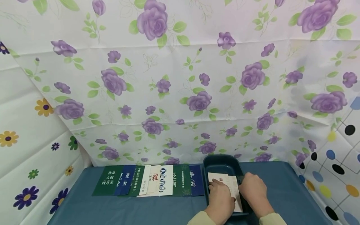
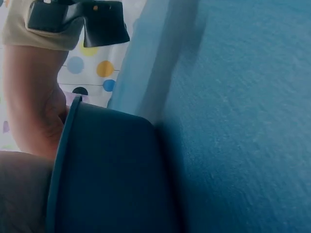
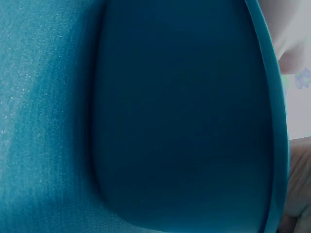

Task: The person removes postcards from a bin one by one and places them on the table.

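A dark teal tray stands at the right of the table with white printed cards in it, overlapping each other. My left hand lies over these cards, its fingers curled at their left side and its thumb toward the right. On the other side my right hand is bent over the tray's right rim, fingertips at the right edge of the white cards; its grip is partly hidden. Both wrist views mostly show the tray's outer wall, the left wrist one with the tray wall in front of my right hand.
Left of the tray, a row of overlapping green, blue and white cards with printed characters lies on the teal tablecloth. A flowered curtain rises behind the table, with patterned cloths at both sides.
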A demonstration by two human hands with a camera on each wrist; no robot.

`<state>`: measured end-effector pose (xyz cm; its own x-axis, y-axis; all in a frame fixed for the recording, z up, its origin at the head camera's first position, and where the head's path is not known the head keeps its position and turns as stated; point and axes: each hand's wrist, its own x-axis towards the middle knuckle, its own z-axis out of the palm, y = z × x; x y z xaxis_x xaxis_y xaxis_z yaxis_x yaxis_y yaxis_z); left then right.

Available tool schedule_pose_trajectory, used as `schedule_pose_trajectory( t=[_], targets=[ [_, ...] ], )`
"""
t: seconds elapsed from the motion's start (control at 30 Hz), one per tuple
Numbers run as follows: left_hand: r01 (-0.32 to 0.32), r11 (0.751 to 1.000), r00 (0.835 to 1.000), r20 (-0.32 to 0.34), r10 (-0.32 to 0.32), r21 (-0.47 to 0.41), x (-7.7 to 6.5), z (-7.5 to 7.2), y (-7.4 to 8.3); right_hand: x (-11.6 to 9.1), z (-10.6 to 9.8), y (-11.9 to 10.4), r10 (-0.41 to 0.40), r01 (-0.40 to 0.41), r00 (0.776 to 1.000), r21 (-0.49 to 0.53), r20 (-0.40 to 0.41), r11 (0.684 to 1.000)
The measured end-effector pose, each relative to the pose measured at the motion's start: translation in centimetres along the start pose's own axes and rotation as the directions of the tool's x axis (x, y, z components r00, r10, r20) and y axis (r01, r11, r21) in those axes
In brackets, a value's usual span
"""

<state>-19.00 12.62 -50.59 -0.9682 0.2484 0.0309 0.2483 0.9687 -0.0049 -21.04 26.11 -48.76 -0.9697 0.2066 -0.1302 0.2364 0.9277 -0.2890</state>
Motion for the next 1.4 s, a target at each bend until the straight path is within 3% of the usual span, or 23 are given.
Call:
schedule_pose_trajectory(
  t=[0.1, 0.33, 0.73, 1.4],
  targets=[
    [0.023, 0.999, 1.000, 0.015, -0.024, 0.030, 0.2, 0.2, 0.3, 0.0, 0.0, 0.0, 0.000, 0.000, 1.000, -0.005, 0.005, 1.000],
    [0.106, 0.993, 0.994, 0.041, -0.104, -0.043, 0.6, 1.0, 0.7, 0.1, 0.0, 0.0, -0.008, 0.008, 1.000, -0.010, 0.006, 1.000],
    [0.106, 0.994, 0.994, 0.036, -0.107, 0.040, 0.7, 1.1, 0.9, 0.3, -0.1, -0.3, 0.019, -0.019, 1.000, -0.032, 0.017, 0.999],
    [0.116, 0.993, 0.993, 0.011, -0.116, -0.038, 0.8, 1.4, 0.8, 0.6, 0.2, 0.1, 0.003, -0.004, 1.000, -0.042, -0.014, 0.999]
  ],
)
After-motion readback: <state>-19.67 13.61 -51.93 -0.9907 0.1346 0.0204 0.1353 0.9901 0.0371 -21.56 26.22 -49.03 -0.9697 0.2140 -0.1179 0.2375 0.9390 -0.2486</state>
